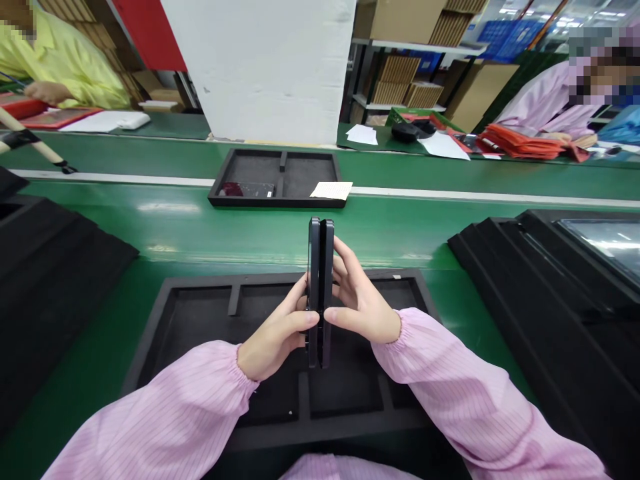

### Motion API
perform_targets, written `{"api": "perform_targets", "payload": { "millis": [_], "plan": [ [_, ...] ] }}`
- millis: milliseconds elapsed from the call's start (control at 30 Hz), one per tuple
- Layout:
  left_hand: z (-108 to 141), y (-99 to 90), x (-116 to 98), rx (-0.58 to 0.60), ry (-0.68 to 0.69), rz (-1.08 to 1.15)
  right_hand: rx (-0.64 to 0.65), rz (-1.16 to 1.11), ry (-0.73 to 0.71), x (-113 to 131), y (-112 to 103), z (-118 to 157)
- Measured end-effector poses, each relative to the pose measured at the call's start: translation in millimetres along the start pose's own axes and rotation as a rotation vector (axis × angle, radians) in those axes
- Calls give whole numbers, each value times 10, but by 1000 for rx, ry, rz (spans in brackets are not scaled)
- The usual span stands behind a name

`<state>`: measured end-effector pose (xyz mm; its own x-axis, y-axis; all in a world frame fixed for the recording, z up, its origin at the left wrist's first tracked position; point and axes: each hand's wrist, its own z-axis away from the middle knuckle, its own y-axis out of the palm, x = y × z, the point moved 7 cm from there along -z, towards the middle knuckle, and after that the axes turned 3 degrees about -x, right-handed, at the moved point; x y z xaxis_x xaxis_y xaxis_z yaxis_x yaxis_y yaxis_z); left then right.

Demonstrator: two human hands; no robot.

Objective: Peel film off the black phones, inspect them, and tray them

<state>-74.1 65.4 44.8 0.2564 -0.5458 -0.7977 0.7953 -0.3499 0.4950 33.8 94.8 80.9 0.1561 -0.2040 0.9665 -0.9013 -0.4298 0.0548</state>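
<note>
Two dark, flat, phone-like devices stand on edge side by side above a black foam tray [337, 423]. Around the left device [313, 267] my left hand [280, 327] is closed, its thumb on the near edge. My right hand [365, 303] grips the right device [327, 267], thumb on the edge and fingers along its outer face. The devices are very close together, with a narrow dark gap between them at the top. Their broad faces are mostly hidden from view.
Stacked black trays lie at the left [55, 287] and right [540, 320]. A smaller black tray [280, 201] farther back holds a dark device [247, 190] and a paper [332, 191]. Behind it rises a white pillar [265, 67]. People sit at the far left and right.
</note>
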Motion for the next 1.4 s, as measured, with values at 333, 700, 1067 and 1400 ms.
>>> {"api": "perform_targets", "payload": {
  "millis": [333, 700, 1067, 1400],
  "plan": [
    [-10, -12, -5, -42, -6, -51, -11, 23, 20, 37, 21, -1],
    [4, -22, -7, -57, -13, -73, -9, 1, 21, 46, 18, 8],
    [-27, 22, -1, -38, 6, -7, -75, -28, 61, -61, -25, 10],
    [-99, -68, 97, -94, 15, 13, -102, 56, 158, -157, -23, 9]
  ]
}}
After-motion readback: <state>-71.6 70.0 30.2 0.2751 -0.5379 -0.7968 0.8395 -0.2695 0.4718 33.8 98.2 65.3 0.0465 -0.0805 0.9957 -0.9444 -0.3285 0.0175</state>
